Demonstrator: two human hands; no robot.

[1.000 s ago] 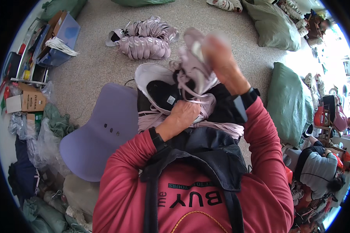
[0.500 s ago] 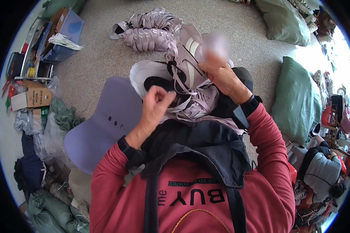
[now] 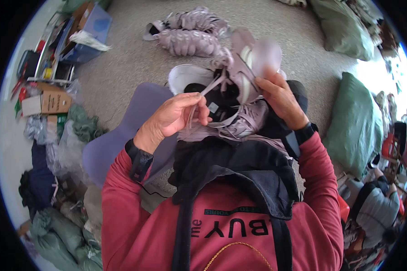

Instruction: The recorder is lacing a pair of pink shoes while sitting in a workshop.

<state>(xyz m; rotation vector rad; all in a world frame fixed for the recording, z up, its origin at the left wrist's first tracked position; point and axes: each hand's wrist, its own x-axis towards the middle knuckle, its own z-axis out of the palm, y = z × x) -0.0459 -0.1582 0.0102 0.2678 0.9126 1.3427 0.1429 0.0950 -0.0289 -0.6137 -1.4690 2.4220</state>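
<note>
My left hand pinches a pale pink shoelace and draws it out from a pink-and-white sneaker upper. My right hand grips that upper by its right side, thumb in front. Part of the upper near my right fingers is blurred. Beneath it, over my lap, rest another pink upper and a white-and-black piece that looks like a shoe lining or tray. Farther off on the floor lie two long bundles of nested pink shoe uppers, joined by lacing to the near ones.
A purple chair stands at my left. Beyond it are a blue bin, a cardboard box and plastic bags. Full green sacks lie at the right. At the lower right, another person in grey bends over.
My left hand has taken hold of the shoelace and pulls it leftward, taut. The view has shifted, so things sit farther right. My right hand still holds the upper.
</note>
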